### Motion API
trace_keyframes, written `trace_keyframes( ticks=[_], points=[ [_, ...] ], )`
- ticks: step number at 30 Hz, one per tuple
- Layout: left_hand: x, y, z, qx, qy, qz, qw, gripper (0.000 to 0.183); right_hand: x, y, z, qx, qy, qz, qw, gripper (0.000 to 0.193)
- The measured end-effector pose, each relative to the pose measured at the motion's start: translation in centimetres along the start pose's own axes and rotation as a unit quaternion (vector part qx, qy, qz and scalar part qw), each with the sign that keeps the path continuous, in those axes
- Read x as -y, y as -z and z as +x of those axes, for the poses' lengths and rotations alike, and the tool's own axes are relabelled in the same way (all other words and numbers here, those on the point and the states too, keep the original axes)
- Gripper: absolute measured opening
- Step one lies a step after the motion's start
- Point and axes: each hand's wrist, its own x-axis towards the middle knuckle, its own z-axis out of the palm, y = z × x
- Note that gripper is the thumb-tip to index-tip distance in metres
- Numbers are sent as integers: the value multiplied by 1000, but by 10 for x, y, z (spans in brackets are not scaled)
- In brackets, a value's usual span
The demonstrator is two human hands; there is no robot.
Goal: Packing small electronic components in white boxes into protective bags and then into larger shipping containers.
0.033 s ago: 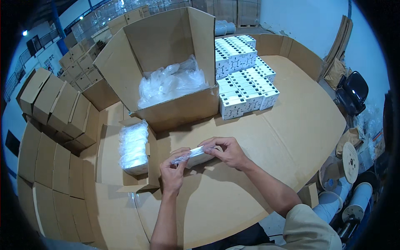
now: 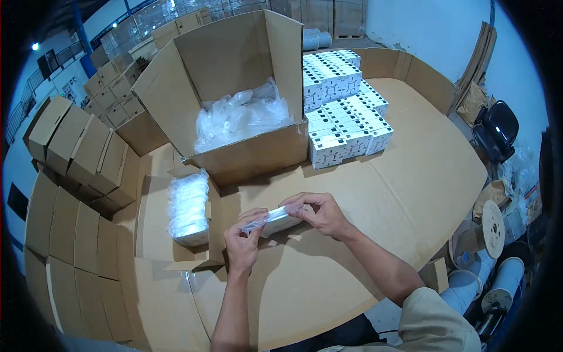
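Between my two hands is a slim white box in a clear plastic bag (image 2: 279,220), held just above the cardboard tabletop. My left hand (image 2: 241,240) is closed on its left end, thumb and fingers pinching the bag's plastic. My right hand (image 2: 321,216) pinches the right end the same way. To the left of my left hand stands a small open carton (image 2: 216,234), filled with a row of bagged white boxes (image 2: 189,205). The undersides of the fingers are partly hidden.
A large open carton (image 2: 252,154) of loose clear plastic bags (image 2: 243,117) stands beyond my hands. Stacked white boxes (image 2: 349,126) with dark square marks sit to its right. Brown cartons (image 2: 76,234) line the left side. Spools (image 2: 492,229) and a dark chair (image 2: 497,129) are off the right edge.
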Motion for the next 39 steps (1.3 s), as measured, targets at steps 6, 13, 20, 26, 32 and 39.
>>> trace_keyframes(
  ticks=[6, 13, 20, 26, 32, 39],
  points=[
    [-11, -5, -1, -34, -23, 105, 994, 12, 3, -2, 0, -16, 44, -10, 999, 6],
    [-6, -12, 0, -92, -6, 52, 994, 12, -3, -4, 1, -35, 55, 0, 998, 14],
    [-2, -14, 8, -118, 66, 1, 991, 20, -9, -12, 1, -67, 6, 75, 995, 15],
    [7, -16, 11, -134, 25, -50, 989, 24, 3, -3, -1, -50, 168, 7, 984, 32],
    [12, -15, 11, -141, 34, -49, 988, 27, 9, 3, -2, 23, 121, -146, 982, 24],
    [7, -17, 10, -144, 30, -48, 988, 28, 10, 2, -3, -4, 35, -107, 994, 30]
  ],
)
